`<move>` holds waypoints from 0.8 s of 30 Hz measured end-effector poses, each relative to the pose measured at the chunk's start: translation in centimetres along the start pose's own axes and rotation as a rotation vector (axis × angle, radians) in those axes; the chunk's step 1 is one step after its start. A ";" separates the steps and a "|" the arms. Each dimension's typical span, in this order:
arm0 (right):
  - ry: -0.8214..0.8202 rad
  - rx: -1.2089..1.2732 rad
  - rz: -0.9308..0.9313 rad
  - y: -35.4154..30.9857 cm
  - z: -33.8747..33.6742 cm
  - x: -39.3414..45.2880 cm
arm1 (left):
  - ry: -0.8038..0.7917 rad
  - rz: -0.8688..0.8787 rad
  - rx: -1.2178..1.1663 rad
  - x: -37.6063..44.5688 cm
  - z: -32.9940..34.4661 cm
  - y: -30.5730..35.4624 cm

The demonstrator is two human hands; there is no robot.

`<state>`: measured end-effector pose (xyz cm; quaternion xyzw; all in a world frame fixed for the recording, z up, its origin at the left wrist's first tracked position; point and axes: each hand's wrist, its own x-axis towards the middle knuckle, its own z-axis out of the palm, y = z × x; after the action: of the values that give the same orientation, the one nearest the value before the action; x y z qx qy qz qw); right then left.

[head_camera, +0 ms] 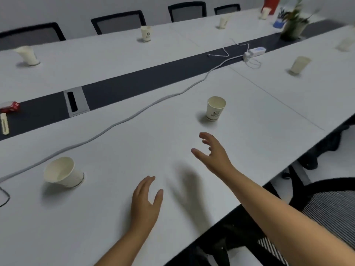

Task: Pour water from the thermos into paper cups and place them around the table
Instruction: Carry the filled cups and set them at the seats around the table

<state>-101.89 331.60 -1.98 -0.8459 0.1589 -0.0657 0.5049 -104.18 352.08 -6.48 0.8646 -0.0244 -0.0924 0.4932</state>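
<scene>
A paper cup (216, 108) with a dark logo stands upright on the white table (134, 150), a short way beyond my right hand (213, 152). That hand hovers open with fingers spread, holding nothing. My left hand (147, 200) is flat and open above the table near the front edge, also holding nothing. Another paper cup (61, 172) stands at the near left. Several more cups stand around the table, such as one (146, 33) on the far side and one (299, 65) at the right. The red thermos (271, 4) shows at the far back right.
A grey cable (115, 125) snakes across the table to a power strip (255, 51) on the dark centre strip. A potted plant (294, 25) stands at the back right. Black chairs line the far side, and a mesh chair (330, 204) sits by my right arm.
</scene>
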 end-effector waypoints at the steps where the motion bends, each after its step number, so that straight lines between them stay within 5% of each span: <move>1: 0.013 0.014 -0.007 -1.4 -0.1 -1.9 | -0.065 0.006 -0.046 -1.2 -0.7 0.4; 7: 0.127 0.246 0.008 -5.7 -1.6 -17.3 | -0.388 0.049 -0.289 -9.9 -4.9 1.5; 12: 0.366 0.431 0.246 -1.6 -0.6 -32.6 | -0.590 0.143 -0.321 -15.8 -5.2 1.5; 18: 0.811 0.585 0.478 4.5 0.4 -46.6 | -0.951 0.464 -0.101 -21.0 1.2 3.3; 24: 1.150 0.610 0.618 8.8 -0.1 -58.0 | -1.216 0.362 0.016 -29.9 10.6 2.2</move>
<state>-158.27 347.09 -6.73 -0.4154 0.6061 -0.3964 0.5505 -135.41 345.93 -5.81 0.6433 -0.4470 -0.4820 0.3925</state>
